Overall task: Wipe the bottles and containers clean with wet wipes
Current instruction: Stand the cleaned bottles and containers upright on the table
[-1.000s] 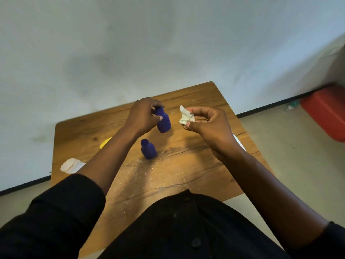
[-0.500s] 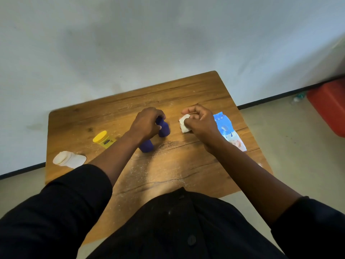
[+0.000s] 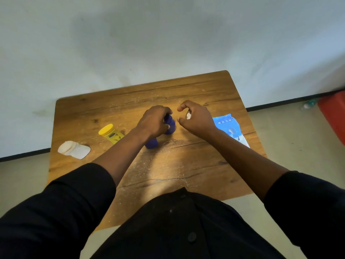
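My left hand (image 3: 154, 121) grips a small dark blue bottle (image 3: 170, 125) that stands on the wooden table (image 3: 186, 165). A second blue bottle (image 3: 151, 143) stands just nearer me, partly hidden under my left wrist. My right hand (image 3: 196, 118) hovers right of the held bottle, fingers curled around a crumpled white wet wipe (image 3: 188, 115); only a small bit of it shows.
A yellow-capped jar (image 3: 111, 133) lies on its side left of the bottles. A white container (image 3: 73, 149) lies near the table's left edge. A blue wet-wipe pack (image 3: 229, 128) lies to the right. White crumbs dust the tabletop. A red bin (image 3: 334, 114) stands on the floor at right.
Both hands came down from mid-air to the table. The blue bottle went down with my left hand and now stands on the surface. The wipe is more closed into my right hand.
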Available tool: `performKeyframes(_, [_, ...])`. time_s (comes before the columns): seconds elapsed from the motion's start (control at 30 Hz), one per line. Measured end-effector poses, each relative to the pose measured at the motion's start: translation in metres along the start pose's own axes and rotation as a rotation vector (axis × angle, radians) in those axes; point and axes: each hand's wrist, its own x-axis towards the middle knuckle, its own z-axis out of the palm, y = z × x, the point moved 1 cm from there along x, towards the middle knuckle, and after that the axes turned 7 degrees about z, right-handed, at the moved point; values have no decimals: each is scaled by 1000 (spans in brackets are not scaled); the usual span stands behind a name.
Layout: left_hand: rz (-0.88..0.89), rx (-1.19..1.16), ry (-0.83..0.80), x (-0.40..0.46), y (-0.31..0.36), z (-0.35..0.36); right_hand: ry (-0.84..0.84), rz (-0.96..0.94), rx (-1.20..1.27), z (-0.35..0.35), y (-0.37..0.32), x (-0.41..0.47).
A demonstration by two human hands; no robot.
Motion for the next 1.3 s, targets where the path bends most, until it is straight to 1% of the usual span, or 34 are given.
performKeyframes(0.1, [-26, 3, -3, -7, -4, -4, -69, -91, -166, 8, -6, 14])
performKeyframes(0.2, [-54, -12, -13, -11, -4, -6, -156, -131, -256, 20, -11, 26])
performKeyframes(0.3, [-80, -63, -6, -12, -4, -5, -166, -113, -207, 28, -13, 30])
performKeyframes(0.47, [-94, -136, 21, -17, -3, -7, -114, -124, -158, 36, -16, 31])
performKeyframes(0.53, [-100, -99, -7, -19, -8, -12, -97, -149, -175, 37, -16, 30])
performKeyframes(0.67, [-105, 69, -157, -34, -29, -27, -79, -228, -289, 37, -14, 30])
performKeyframes(0.73, [-99, 140, -183, -46, -37, -34, -73, -253, -347, 36, -15, 30])
performKeyframes(0.87, [-102, 145, -146, -60, -43, -34, -88, -261, -408, 32, -18, 30])
performKeyframes(1.1, [-122, 117, -57, -58, -43, -35, -150, -254, -427, 23, -27, 30])
performKeyframes(1.3, [-114, 125, 15, -46, -42, -41, -141, -306, -464, 26, -31, 26])
